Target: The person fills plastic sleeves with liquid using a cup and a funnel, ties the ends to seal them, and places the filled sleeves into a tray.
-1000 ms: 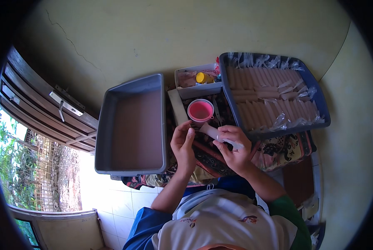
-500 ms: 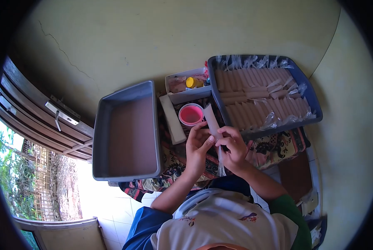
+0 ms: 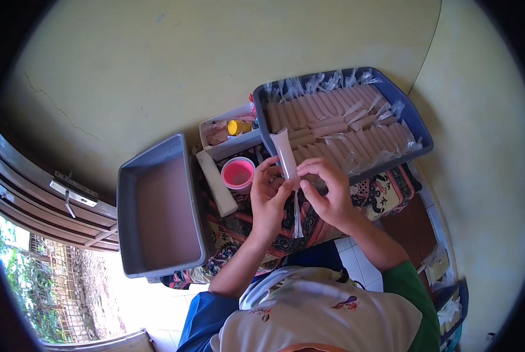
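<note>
A filled plastic tube (image 3: 286, 155) of pale pinkish liquid stands nearly upright in front of my chest, its loose plastic tail hanging below. My left hand (image 3: 269, 196) is closed on the tube's lower part, thumb in front. My right hand (image 3: 330, 190) is beside it, thumb and forefinger apart near the tube's lower end, holding nothing that I can see. Behind the hands, a blue-grey tray (image 3: 424, 126) holds rows of similar filled tubes. To the left is a grey tub (image 3: 122, 211) of pinkish-brown liquid (image 3: 171, 211).
A pink-lined cup (image 3: 238, 174) stands beside a long white block (image 3: 217, 185). Behind them, a white box (image 3: 233, 146) holds a yellow-lidded jar (image 3: 239, 127). Patterned cloth (image 3: 385, 193) lies under the containers. A wooden door (image 3: 45, 196) is at the left.
The view has shifted, so the containers appear further left. My right thumb and forefinger have moved off the tube and spread apart. The left hand still holds it.
</note>
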Motion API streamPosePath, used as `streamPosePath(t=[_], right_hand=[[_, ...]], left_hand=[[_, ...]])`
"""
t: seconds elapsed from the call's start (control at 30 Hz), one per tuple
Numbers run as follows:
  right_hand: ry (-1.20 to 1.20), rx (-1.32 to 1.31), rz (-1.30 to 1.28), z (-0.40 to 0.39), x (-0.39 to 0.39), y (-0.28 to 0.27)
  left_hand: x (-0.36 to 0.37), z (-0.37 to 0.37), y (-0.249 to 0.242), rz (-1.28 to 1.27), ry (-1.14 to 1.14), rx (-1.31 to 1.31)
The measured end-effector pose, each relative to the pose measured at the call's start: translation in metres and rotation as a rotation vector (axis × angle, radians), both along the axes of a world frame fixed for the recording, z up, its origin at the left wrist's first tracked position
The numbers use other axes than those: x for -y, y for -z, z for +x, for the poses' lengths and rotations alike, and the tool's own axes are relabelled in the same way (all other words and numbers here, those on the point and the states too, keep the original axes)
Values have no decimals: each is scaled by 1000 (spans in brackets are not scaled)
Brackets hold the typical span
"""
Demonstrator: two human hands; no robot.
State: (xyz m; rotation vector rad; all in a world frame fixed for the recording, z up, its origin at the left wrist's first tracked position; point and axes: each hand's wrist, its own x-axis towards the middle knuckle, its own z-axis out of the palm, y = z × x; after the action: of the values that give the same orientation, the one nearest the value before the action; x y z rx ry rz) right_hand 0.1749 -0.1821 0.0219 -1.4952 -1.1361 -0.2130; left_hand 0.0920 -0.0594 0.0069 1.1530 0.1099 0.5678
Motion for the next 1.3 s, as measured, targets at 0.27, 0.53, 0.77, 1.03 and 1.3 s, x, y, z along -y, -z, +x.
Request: streamPosePath(t=[0.27,0.53,0.77,1.03,1.3], right_hand=[[-39,-443,-125,46,16,-25],[95,-356,-112,110,42,-15],[203,-443,-182,152,94,-16],[250,-603,-75,238,143,-16],[359,-497,-309,334,161,-4]], left_hand=[[14,50,-14,259,81,25],[22,102,-30,740,197,25],[21,159,-51,1061,144,-339],[40,260,-19,697,577,-328],[67,335,15,1308,227,-8]])
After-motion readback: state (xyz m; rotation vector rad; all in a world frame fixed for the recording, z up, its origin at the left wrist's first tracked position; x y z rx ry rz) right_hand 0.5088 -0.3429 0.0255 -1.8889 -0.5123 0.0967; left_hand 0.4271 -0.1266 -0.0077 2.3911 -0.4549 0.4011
